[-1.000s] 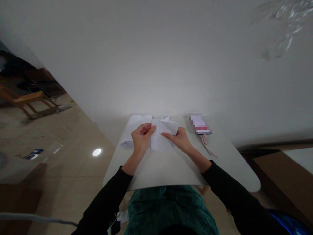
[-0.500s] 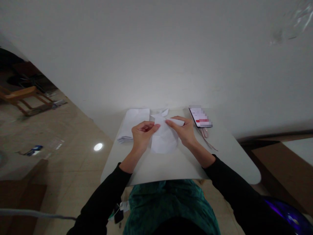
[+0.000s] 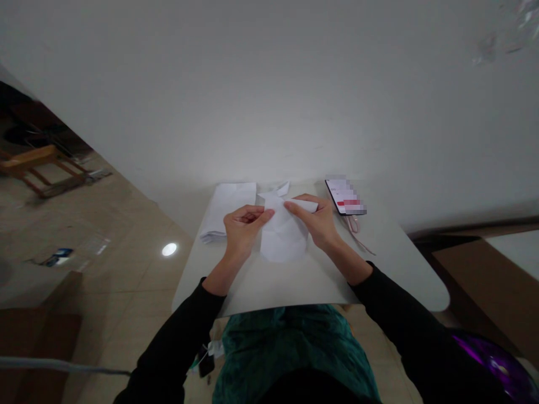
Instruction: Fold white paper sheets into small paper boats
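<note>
A partly folded sheet of white paper (image 3: 284, 241) is held over the middle of the small white table. My left hand (image 3: 244, 227) pinches its left edge between thumb and fingers. On the other side, my right hand (image 3: 318, 221) grips the paper's upper right part, its thumb on top and a folded flap showing beyond the fingers. Just behind lies a small folded paper piece (image 3: 280, 189) with pointed ends. A stack of white paper (image 3: 231, 207) rests to the left, close to my left hand.
A phone (image 3: 345, 196) with a lit screen and a pinkish strap (image 3: 355, 226) lies at the table's (image 3: 396, 275) back right. The wall (image 3: 269, 101) rises directly behind. Cardboard (image 3: 488, 280) stands to the right, and a wooden chair (image 3: 37, 160) stands far left.
Both hands keep their hold on the paper, and the left hand has shifted very slightly left. The whole view has tilted a little; the paper's folds look nearly the same.
</note>
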`<state>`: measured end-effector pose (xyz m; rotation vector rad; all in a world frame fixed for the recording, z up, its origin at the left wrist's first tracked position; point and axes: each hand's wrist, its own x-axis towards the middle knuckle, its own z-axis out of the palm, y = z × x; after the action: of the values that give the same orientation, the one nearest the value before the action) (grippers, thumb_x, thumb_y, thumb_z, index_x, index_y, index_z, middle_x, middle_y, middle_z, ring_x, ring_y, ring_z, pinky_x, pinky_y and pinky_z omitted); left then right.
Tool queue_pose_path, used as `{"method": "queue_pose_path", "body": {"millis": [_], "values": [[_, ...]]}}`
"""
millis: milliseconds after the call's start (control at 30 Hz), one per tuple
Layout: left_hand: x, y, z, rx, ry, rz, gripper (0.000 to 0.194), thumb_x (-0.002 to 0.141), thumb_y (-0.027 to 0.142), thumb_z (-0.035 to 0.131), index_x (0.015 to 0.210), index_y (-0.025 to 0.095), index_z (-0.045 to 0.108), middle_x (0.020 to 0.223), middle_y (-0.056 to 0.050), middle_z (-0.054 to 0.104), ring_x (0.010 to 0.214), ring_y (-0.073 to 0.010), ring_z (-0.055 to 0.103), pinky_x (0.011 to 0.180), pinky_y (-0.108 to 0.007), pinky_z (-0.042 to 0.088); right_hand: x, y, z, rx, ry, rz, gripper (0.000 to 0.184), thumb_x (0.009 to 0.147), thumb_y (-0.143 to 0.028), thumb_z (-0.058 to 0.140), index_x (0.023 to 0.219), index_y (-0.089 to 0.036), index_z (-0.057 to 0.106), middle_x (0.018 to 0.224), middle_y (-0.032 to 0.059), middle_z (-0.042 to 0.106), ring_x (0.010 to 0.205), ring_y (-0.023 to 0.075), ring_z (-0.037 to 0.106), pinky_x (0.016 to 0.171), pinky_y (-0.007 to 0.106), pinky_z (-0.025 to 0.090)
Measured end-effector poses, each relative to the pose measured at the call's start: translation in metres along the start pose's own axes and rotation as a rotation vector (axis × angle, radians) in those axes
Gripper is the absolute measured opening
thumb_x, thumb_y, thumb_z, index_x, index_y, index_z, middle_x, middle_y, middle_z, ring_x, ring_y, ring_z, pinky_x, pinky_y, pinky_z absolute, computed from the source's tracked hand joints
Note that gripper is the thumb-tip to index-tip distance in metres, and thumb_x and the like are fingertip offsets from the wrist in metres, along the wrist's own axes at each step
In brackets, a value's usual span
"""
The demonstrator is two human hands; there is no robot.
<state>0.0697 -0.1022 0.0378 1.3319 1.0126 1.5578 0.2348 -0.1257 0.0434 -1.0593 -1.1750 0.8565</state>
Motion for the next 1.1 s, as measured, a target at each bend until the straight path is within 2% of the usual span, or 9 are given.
{"method": "queue_pose_path", "body": {"millis": [133, 233, 333, 400, 500, 633, 800, 967, 1100], "values": [[0.003, -0.005, -0.002, 0.016, -0.032, -0.022, 0.024, 0.059, 0.035, 0.087, 0.07, 0.018, 0.074, 0.063, -0.001, 0.07, 0.055, -0.011, 0.063, 0.056, -0.024, 0.055, 0.007, 0.0, -0.008, -0.074, -0.085, -0.012, 0.029, 0.074, -0.046, 0.075, 0.083, -0.019, 0.076, 0.083, 0.0042, 0.074, 0.073, 0.0179, 0.066, 0.063, 0.028, 0.051], [0.003, -0.009, -0.003, 0.051, -0.124, -0.047, 0.024, 0.06, 0.036, 0.087, 0.07, 0.018, 0.075, 0.065, -0.002, 0.071, 0.056, -0.0127, 0.064, 0.055, -0.025, 0.054, 0.012, -0.004, -0.015, -0.2, -0.166, -0.063, 0.024, 0.074, -0.041, 0.075, 0.085, -0.019, 0.076, 0.085, 0.0044, 0.075, 0.077, 0.0175, 0.067, 0.07, 0.029, 0.052], [0.002, -0.011, -0.003, 0.101, -0.23, -0.059, 0.023, 0.061, 0.036, 0.086, 0.069, 0.018, 0.075, 0.065, -0.003, 0.072, 0.056, -0.0135, 0.064, 0.054, -0.025, 0.053, 0.013, -0.008, -0.018, -0.293, -0.232, -0.112, 0.022, 0.075, -0.041, 0.074, 0.078, -0.019, 0.076, 0.079, 0.004, 0.075, 0.07, 0.0157, 0.065, 0.067, 0.029, 0.05], [0.001, -0.009, -0.002, 0.131, -0.275, -0.047, 0.021, 0.064, 0.035, 0.085, 0.069, 0.018, 0.074, 0.066, -0.003, 0.072, 0.057, -0.0133, 0.064, 0.055, -0.025, 0.052, 0.012, -0.007, -0.018, -0.286, -0.259, -0.095, 0.026, 0.076, -0.044, 0.073, 0.073, -0.018, 0.076, 0.072, 0.0037, 0.074, 0.064, 0.0148, 0.063, 0.06, 0.028, 0.048], [0.0, -0.004, -0.003, 0.168, -0.311, -0.003, 0.02, 0.07, 0.034, 0.082, 0.08, 0.018, 0.075, 0.068, -0.002, 0.071, 0.058, -0.0116, 0.063, 0.055, -0.022, 0.05, 0.013, -0.001, -0.018, -0.224, -0.181, -0.069, 0.027, 0.076, -0.045, 0.073, 0.074, -0.018, 0.076, 0.069, 0.0035, 0.073, 0.061, 0.0149, 0.061, 0.056, 0.027, 0.045], [-0.001, 0.002, -0.005, 0.198, -0.342, 0.036, 0.037, 0.07, 0.033, 0.082, 0.102, 0.02, 0.069, 0.07, 0.001, 0.07, 0.059, -0.0112, 0.064, 0.054, -0.021, 0.049, 0.022, 0.005, -0.025, -0.152, 0.026, -0.067, 0.02, 0.073, -0.039, 0.076, 0.075, -0.018, 0.077, 0.074, 0.0036, 0.073, 0.065, 0.0158, 0.063, 0.058, 0.028, 0.047], [-0.001, -0.001, -0.006, 0.208, -0.28, 0.096, 0.033, 0.071, 0.033, 0.081, 0.098, 0.02, 0.068, 0.072, 0.001, 0.07, 0.062, -0.0108, 0.065, 0.055, -0.019, 0.049, 0.033, 0.003, -0.037, -0.094, 0.234, -0.093, 0.021, 0.069, -0.039, 0.079, 0.071, -0.019, 0.076, 0.071, 0.0027, 0.072, 0.064, 0.0157, 0.062, 0.058, 0.029, 0.047], [-0.001, -0.002, -0.006, 0.258, -0.15, 0.186, 0.028, 0.069, 0.034, 0.083, 0.091, 0.019, 0.072, 0.068, 0.002, 0.069, 0.049, -0.0061, 0.055, 0.044, -0.017, 0.039, 0.035, 0.003, -0.04, -0.048, 0.294, -0.099, 0.021, 0.065, -0.04, 0.081, 0.07, -0.02, 0.076, 0.07, 0.0011, 0.072, 0.062, 0.015, 0.063, 0.057, 0.029, 0.048], [-0.002, 0.002, -0.005, 0.244, -0.12, 0.201, 0.032, 0.068, 0.032, 0.084, 0.096, 0.021, 0.074, 0.065, 0.003, 0.067, 0.047, -0.0053, 0.05, 0.042, -0.017, 0.038, 0.035, 0.004, -0.04, -0.025, 0.305, -0.066, 0.02, 0.064, -0.038, 0.082, 0.07, -0.02, 0.076, 0.069, 0.0016, 0.073, 0.061, 0.0149, 0.062, 0.055, 0.028, 0.046]]}}
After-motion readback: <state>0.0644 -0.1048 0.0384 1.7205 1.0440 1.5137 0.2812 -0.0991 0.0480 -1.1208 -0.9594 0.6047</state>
